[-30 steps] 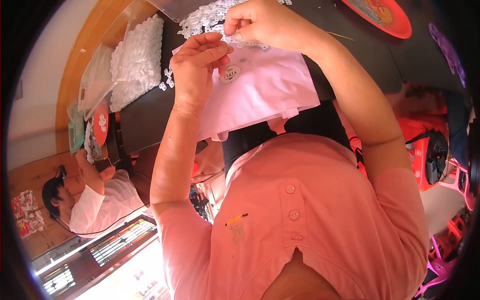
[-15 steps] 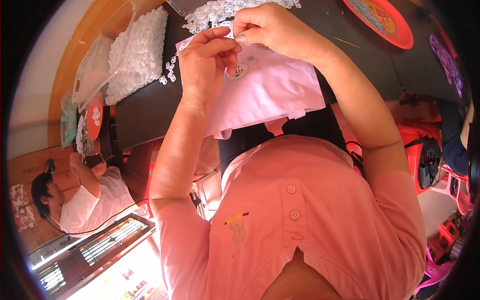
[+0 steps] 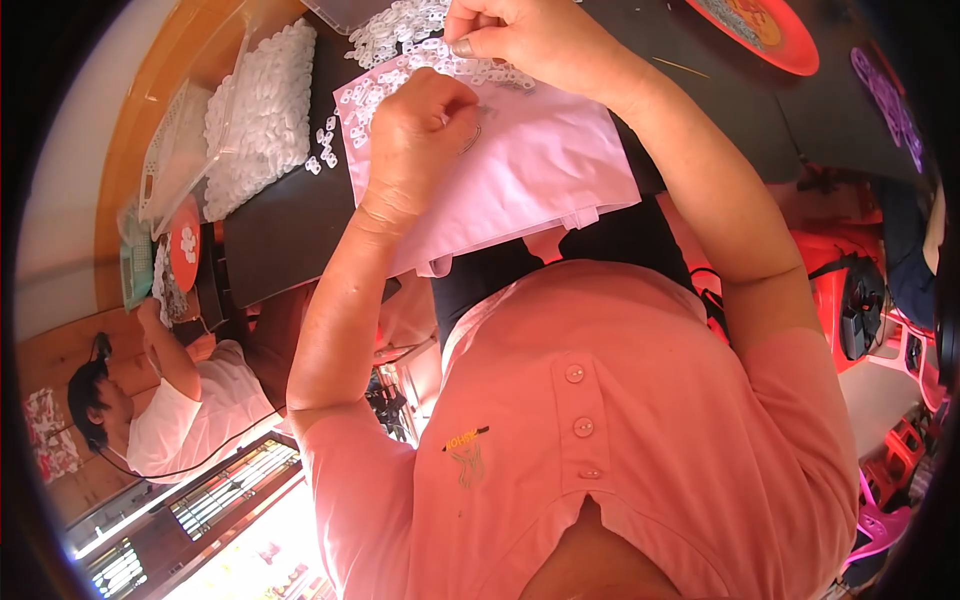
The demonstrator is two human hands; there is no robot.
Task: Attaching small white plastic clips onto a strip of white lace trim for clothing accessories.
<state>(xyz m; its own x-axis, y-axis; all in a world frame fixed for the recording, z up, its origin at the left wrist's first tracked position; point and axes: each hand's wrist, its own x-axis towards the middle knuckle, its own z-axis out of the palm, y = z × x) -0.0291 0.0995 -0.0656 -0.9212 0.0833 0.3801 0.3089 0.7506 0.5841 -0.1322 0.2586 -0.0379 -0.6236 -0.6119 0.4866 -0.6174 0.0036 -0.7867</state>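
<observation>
Small white plastic pieces with holes point(image 3: 400, 75) lie spread along the far side of a pink cloth bag point(image 3: 560, 165) on the dark table. Above the bag's left part is my left hand point(image 3: 415, 130), its fingers curled in; anything they hold is hidden. My right hand point(image 3: 535, 40) hovers over the far edge of the loose pieces, thumb and fingers drawn together. Whatever may be in that pinch is too small to make out. A gap separates my two hands.
A clear box point(image 3: 265, 120) packed with white pieces stands on the left. An orange-red plate point(image 3: 800, 55) with small grey parts sits at the far right, near a purple bundle point(image 3: 888, 105). A thin yellowish stick point(image 3: 682, 68) lies between. Another person point(image 3: 200, 410) works at the left.
My hands, close together before, have come apart. The left hand has dropped toward me and curled its fingers; the right has shifted away over the pieces. The view has shifted slightly.
</observation>
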